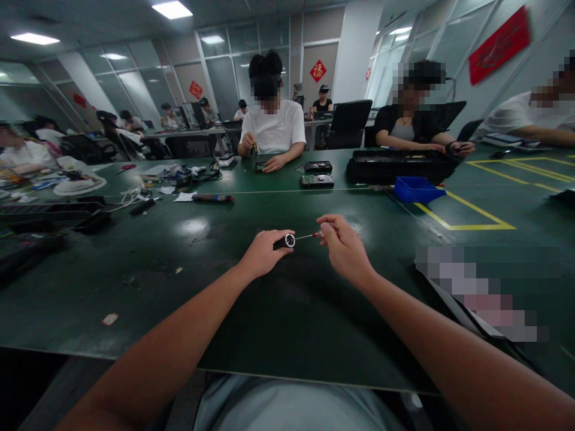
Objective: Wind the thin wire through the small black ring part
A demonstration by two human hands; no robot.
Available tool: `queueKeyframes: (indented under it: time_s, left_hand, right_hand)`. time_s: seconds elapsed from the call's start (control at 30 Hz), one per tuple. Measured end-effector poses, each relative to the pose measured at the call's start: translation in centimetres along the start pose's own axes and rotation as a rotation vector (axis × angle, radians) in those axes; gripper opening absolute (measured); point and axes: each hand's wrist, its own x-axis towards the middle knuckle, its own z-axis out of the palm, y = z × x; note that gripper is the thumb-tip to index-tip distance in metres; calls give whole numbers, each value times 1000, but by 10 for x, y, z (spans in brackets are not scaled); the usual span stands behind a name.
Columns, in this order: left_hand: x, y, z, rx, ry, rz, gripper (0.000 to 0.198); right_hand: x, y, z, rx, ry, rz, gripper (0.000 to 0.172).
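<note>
My left hand [263, 251] is closed around a small dark cylinder with a silver ring end [288, 240], held just above the green table [278, 323]. My right hand [344, 245] pinches a thin screwdriver [309, 236] with a red collar near its handle. The metal shaft points left and its tip touches the ring end of the cylinder. Both forearms reach in from the bottom of the view.
A blue bin [415, 188] and a long black case [399, 166] lie at the back right beside yellow floor-tape lines [467, 226]. Hard drives [317, 180] sit in front of a person in white [272, 129] opposite. Cables and tools [179, 175] crowd the left. Other people sit around.
</note>
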Motion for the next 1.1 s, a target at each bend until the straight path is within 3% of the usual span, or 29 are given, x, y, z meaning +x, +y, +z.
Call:
queueKeyframes:
  time_s: [0.2, 0.43, 0.57, 0.73, 1.1]
  left_hand:
    - [1, -3, 1, -19, 3, -30, 42]
    - [1, -2, -6, 8, -3, 13, 41]
    - [2, -1, -7, 93, -91, 46, 39]
    - [3, -1, -3, 131, -139, 21, 41]
    - [2, 0, -3, 140, -118, 10, 42]
  right_hand:
    - [3, 5, 7, 301, 30, 106, 24]
    - [7, 13, 14, 697, 58, 354, 27]
    - [13, 17, 10, 700, 89, 504, 21]
    - [14, 20, 8, 486, 175, 366, 21]
    - [2, 2, 5, 43, 101, 45, 25]
